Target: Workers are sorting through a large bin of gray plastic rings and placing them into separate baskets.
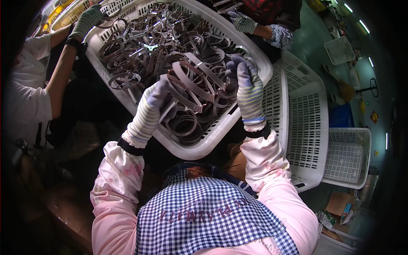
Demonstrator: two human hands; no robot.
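A big white plastic basket (204,149) in front of me is heaped with grey metal band rings and shiny three-armed brackets (149,47). My left hand (148,109), in a striped knit glove, is closed on a cluster of metal band rings (191,78) above the near part of the heap. Those rings lean toward my right hand (250,93), gloved the same way, at the basket's right side. Its fingers are curled at the rings' edge; what they grip is hidden. More rings (185,125) lie stacked in the near corner.
On the left, a co-worker's gloved hand (88,20) is at a ring over the basket's far side. Another co-worker's gloved hand (243,22) is at the far right. White slotted baskets (308,127) stand to my right, with another white basket (346,157) beyond.
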